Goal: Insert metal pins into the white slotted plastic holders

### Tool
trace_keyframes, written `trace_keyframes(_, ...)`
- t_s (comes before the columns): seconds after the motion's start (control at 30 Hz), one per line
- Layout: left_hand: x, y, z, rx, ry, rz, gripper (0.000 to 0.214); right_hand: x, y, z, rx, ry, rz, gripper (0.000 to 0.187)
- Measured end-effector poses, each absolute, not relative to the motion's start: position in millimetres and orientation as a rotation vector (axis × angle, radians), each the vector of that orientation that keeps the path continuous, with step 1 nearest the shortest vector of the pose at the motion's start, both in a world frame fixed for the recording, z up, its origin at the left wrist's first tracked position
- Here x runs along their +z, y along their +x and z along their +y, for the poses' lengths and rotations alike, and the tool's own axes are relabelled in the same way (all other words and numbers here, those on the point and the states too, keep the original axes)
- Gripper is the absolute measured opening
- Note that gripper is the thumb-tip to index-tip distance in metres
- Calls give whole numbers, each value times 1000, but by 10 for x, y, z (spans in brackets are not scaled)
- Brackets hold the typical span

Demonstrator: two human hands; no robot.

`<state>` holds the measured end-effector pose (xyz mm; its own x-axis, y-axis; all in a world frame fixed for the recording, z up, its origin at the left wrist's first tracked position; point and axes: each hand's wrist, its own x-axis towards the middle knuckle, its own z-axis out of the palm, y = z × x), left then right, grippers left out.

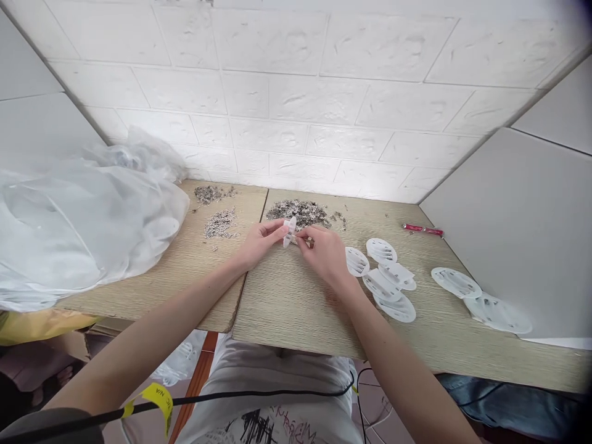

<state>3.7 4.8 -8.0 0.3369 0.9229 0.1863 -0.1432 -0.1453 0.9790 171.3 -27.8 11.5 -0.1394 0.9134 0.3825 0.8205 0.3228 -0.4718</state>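
Observation:
Between thumb and fingers, my left hand (264, 242) holds a small white plastic piece (290, 230) tilted up on its edge. My right hand (322, 248) meets it from the right, its thumb and forefinger pinched together against the piece. Whatever sits in that pinch is too small to make out. Just behind both hands lies a heap of small metal parts (300, 213). Close to my right wrist, several round white plastic pieces with slots and metal bits (382, 285) lie overlapping on the wooden table (287, 302).
Two smaller piles of metal parts (221, 223) lie on the left tabletop. A big translucent plastic bag (83, 222) fills the left side. At right are a red tool (422, 229) and more white discs (456, 282). A white brick-patterned wall (296, 105) stands behind; a black cable (259, 394) crosses my lap.

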Motion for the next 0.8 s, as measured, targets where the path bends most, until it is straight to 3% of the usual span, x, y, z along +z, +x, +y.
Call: trace_keyframes(0.8, -85, 57, 25, 1099, 1241, 897, 42, 64, 1642, -300, 103, -1738, -2117, 25)
